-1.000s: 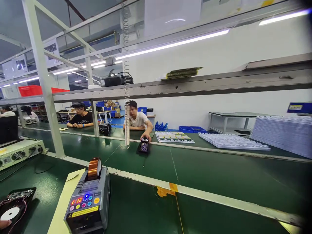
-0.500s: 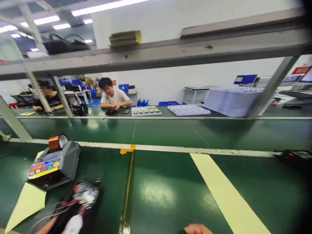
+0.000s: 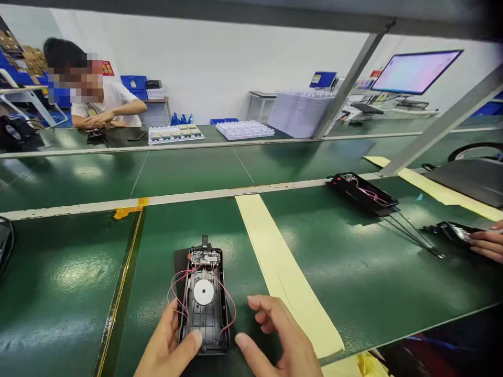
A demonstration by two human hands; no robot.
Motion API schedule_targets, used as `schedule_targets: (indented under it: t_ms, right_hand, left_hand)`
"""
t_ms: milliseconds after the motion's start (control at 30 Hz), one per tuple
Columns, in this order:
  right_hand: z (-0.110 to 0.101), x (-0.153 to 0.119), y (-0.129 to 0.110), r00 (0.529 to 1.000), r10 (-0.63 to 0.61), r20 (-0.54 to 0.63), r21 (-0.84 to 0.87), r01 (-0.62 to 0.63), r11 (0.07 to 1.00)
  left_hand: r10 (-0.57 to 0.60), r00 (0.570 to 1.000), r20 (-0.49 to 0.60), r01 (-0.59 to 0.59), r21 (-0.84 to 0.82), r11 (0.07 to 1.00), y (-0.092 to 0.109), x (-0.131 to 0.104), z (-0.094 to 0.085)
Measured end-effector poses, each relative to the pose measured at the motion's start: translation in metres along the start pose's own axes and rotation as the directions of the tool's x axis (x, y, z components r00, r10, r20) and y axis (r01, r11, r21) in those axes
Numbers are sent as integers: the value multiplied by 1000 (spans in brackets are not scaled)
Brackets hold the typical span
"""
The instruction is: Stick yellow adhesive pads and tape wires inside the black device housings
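Observation:
An open black device housing [image 3: 200,319] lies before me, showing a circuit board [image 3: 205,256] at its far end, a round white disc [image 3: 203,291] and loose red wires [image 3: 234,309]. My left hand [image 3: 173,337] grips its near left side, the thumb over the edge. Just right of the housing hovers my right hand [image 3: 281,335], thumb and fingers apart and holding nothing. Beneath the housing shows a dark flat piece [image 3: 179,262] on the left.
Right of my hands runs a yellow paper strip [image 3: 291,277]. Another open black housing [image 3: 363,192] lies farther right. At the right edge, another person's hand [image 3: 487,243] holds a black part. A person [image 3: 106,102] sits across the bench near white trays [image 3: 175,134].
My view has swung right and down. The housing, blurred at lower left before, now sits in front of me in my left hand. The tape dispenser has left view; my right hand shows more fully.

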State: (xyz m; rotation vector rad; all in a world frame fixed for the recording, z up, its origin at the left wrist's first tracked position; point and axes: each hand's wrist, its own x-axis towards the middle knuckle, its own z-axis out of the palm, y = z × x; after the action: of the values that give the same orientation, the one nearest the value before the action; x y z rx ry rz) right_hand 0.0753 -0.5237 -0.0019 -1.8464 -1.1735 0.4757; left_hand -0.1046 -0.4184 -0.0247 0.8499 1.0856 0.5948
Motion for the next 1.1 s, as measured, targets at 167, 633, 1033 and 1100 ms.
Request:
schedule_targets:
  t_ms: [167,633,1033,1100]
  right_hand:
    - [32,33,-8,982,2,187,61,-14,998]
    - [27,83,9,954,128,270,260,-200,945]
    - [17,75,-10,981,-169,92,-54,174,983]
    - [18,68,-28,933,-360,-11,-138,356,924]
  left_hand:
    - [58,998,4,-57,278,959,19,-1,-29]
    - [35,992,120,-94,539,837,60,57,-26]
    - [167,978,121,-204,696,688,85,64,-44]
    - [224,957,183,-278,794,540,98,75,-41]
